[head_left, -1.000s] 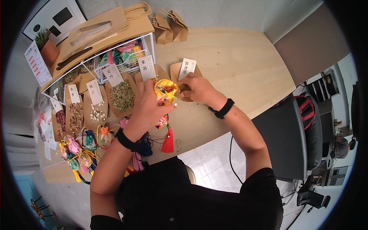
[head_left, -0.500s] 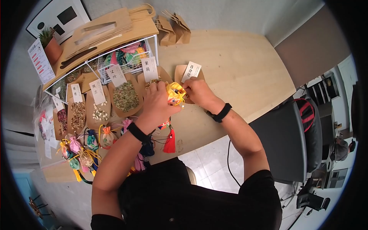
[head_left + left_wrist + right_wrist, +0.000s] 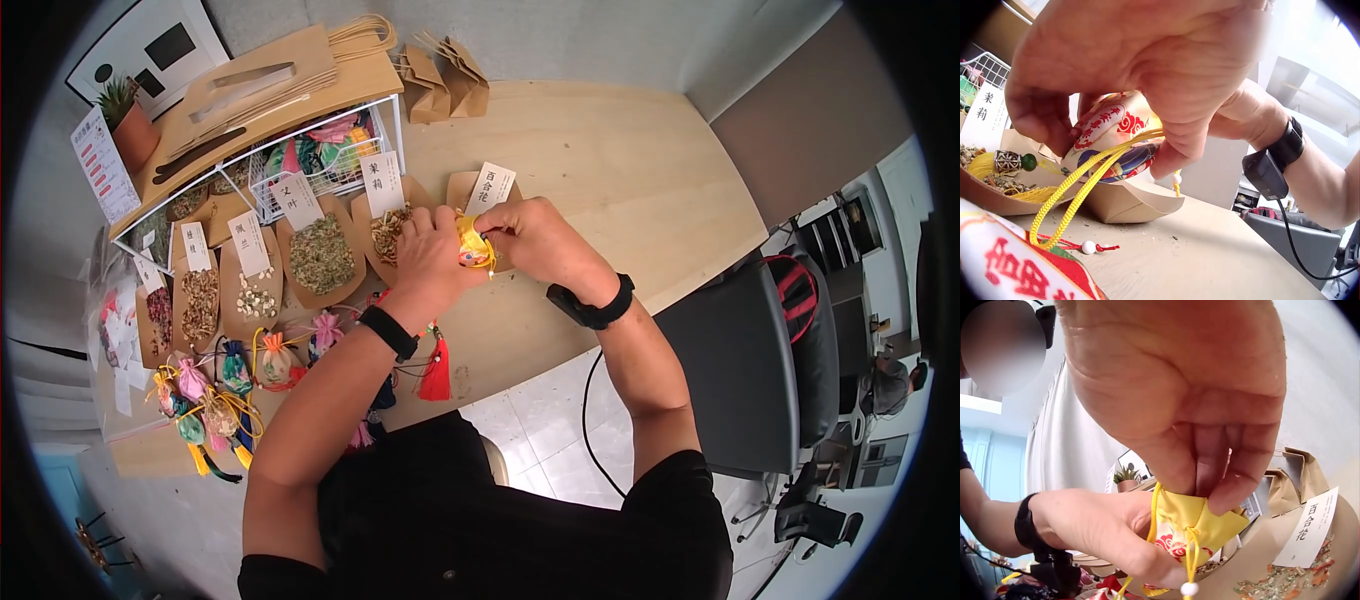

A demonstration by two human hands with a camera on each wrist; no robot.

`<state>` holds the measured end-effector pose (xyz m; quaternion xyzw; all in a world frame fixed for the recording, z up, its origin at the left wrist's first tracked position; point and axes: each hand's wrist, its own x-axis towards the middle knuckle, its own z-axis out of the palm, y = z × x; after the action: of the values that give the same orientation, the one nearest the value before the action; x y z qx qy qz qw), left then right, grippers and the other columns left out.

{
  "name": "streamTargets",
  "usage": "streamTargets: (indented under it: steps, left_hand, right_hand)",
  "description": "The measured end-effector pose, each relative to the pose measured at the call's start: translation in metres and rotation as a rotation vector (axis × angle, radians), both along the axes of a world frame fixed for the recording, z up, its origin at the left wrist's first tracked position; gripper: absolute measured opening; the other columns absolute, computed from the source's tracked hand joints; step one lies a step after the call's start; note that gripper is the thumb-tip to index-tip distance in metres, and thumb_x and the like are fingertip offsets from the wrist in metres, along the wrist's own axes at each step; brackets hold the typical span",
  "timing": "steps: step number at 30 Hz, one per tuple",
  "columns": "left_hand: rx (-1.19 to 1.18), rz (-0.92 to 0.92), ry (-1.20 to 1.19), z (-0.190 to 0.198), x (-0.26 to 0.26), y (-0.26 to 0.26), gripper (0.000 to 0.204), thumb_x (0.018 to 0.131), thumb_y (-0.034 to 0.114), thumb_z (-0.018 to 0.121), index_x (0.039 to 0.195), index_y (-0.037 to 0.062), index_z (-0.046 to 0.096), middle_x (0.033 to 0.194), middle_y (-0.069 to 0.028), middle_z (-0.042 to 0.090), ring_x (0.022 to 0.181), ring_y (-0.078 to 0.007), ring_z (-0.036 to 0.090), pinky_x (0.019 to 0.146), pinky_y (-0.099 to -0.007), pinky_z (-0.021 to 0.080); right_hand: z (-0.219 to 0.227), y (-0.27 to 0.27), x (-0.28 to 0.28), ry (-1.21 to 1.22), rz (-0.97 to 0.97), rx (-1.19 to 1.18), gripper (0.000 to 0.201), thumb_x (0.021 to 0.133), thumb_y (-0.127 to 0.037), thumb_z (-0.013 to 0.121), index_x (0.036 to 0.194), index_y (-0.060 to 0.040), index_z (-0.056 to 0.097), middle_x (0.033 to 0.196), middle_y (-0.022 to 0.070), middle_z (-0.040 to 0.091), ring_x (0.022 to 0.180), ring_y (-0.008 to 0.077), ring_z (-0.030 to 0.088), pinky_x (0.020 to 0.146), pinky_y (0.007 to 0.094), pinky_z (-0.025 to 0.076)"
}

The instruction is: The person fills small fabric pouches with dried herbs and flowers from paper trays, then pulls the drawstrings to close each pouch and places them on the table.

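Observation:
My left hand (image 3: 432, 255) grips a small yellow drawstring pouch (image 3: 472, 245) printed with red and blue, its fingers wrapped round the body. Yellow cords with a green bead (image 3: 1029, 162) hang from it. At the pouch's gathered mouth, my right hand (image 3: 540, 245) pinches the yellow rim between thumb and fingers; what lies inside the mouth is hidden. Both hands are over the front of a kraft paper tray with a white label card (image 3: 491, 187), which holds dried herb bits (image 3: 1285, 575). Beside it, left of the pouch, lies a tray of dried flowers (image 3: 388, 235).
More labelled trays, including green herb (image 3: 322, 255), line the table to the left. Finished-looking pouches (image 3: 235, 372) and a red tassel (image 3: 435, 370) lie along the front edge. A wooden shelf (image 3: 270, 90) with a wire basket stands behind; paper bags (image 3: 445, 85) are at the back.
My right hand has come from the rightmost tray to the pouch's mouth. My left hand has carried the pouch rightward, over that tray, and its opening no longer faces the head camera.

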<state>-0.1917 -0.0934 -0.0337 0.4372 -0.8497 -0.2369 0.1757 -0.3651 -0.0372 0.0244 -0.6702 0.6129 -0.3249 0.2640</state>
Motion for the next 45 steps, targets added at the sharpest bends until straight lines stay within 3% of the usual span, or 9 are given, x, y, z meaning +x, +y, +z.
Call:
streamTargets:
  steps: [4,9,13,19,22,28,34,40,45]
  left_hand:
    - [-0.017,-0.001,0.022,-0.003,0.004,0.000,0.079,0.065,0.032,0.091,0.124,0.0017,0.050,0.121,-0.0199,0.051,0.118,-0.0398,0.053,0.100,-0.0483,0.045]
    - [-0.069,-0.019,0.030,-0.008,0.015,0.004,0.082,0.063,0.034,0.093,0.126,0.0024,0.051,0.120,-0.0193,0.052,0.116,-0.0384,0.054,0.099,-0.0478,0.045]
    - [-0.044,-0.194,-0.135,0.001,0.009,0.023,0.079,0.066,0.032,0.090,0.129,0.0027,0.052,0.121,-0.0183,0.052,0.118,-0.0384,0.053,0.102,-0.0483,0.045]
    - [0.002,-0.257,-0.177,0.000,0.001,0.044,0.079,0.066,0.031,0.091,0.129,0.0019,0.054,0.121,-0.0183,0.052,0.118,-0.0373,0.052,0.102,-0.0488,0.044]
    - [0.001,-0.250,-0.186,0.003,0.001,0.045,0.079,0.066,0.031,0.091,0.129,0.0013,0.054,0.121,-0.0185,0.051,0.117,-0.0374,0.052,0.102,-0.0488,0.044]
    - [-0.049,-0.247,-0.144,-0.003,0.002,0.049,0.080,0.066,0.031,0.092,0.129,0.0004,0.055,0.119,-0.0185,0.051,0.115,-0.0378,0.052,0.101,-0.0486,0.044]
    - [-0.076,-0.234,-0.113,-0.014,-0.001,0.049,0.079,0.065,0.034,0.091,0.129,0.0006,0.056,0.117,-0.0181,0.051,0.114,-0.0369,0.052,0.099,-0.0482,0.043]
    - [-0.082,-0.238,-0.125,-0.015,-0.004,0.050,0.079,0.066,0.035,0.090,0.128,0.0010,0.057,0.117,-0.0177,0.051,0.112,-0.0357,0.052,0.098,-0.0475,0.042]
    - [-0.077,-0.238,-0.105,-0.016,-0.005,0.049,0.078,0.066,0.035,0.090,0.128,0.0012,0.057,0.116,-0.0171,0.050,0.112,-0.0352,0.052,0.098,-0.0475,0.042]
  right_hand:
    - [0.013,0.007,-0.002,-0.125,-0.110,-0.011,0.015,0.093,-0.002,0.068,0.104,0.0007,0.079,0.093,0.0186,0.078,0.082,0.0277,0.076,0.076,0.0353,0.059]
    - [-0.020,-0.011,-0.037,0.246,-0.261,-0.160,0.020,0.088,-0.008,0.073,0.106,-0.0024,0.078,0.095,0.0169,0.076,0.088,0.0331,0.074,0.078,0.0419,0.059]
    - [-0.040,-0.019,-0.033,0.524,-0.265,-0.150,0.027,0.085,-0.016,0.078,0.109,-0.0059,0.076,0.100,0.0145,0.071,0.097,0.0346,0.070,0.083,0.0451,0.058]
    - [-0.043,-0.028,-0.029,0.647,-0.361,-0.129,0.038,0.087,-0.027,0.079,0.115,-0.0025,0.072,0.101,0.0165,0.071,0.102,0.0354,0.069,0.085,0.0456,0.058]
    - [-0.045,-0.036,-0.035,0.549,-0.494,-0.170,0.048,0.087,-0.034,0.081,0.120,-0.0005,0.071,0.105,0.0184,0.072,0.102,0.0355,0.070,0.085,0.0451,0.058]
    - [-0.058,-0.065,-0.058,0.277,-0.494,0.086,0.056,0.085,-0.038,0.084,0.124,-0.0002,0.071,0.107,0.0184,0.075,0.098,0.0340,0.073,0.086,0.0442,0.058]
    - [-0.082,-0.081,-0.069,0.252,-0.420,-0.009,0.037,0.083,-0.024,0.084,0.114,-0.0059,0.076,0.098,0.0165,0.073,0.093,0.0325,0.072,0.083,0.0432,0.058]
    - [-0.081,-0.088,-0.073,0.183,-0.335,-0.211,0.025,0.086,-0.014,0.080,0.108,-0.0026,0.077,0.095,0.0164,0.073,0.089,0.0301,0.072,0.081,0.0403,0.058]
    - [-0.075,-0.101,-0.077,0.026,-0.255,-0.185,0.020,0.091,-0.012,0.077,0.108,-0.0003,0.076,0.094,0.0157,0.076,0.085,0.0254,0.072,0.080,0.0369,0.058]
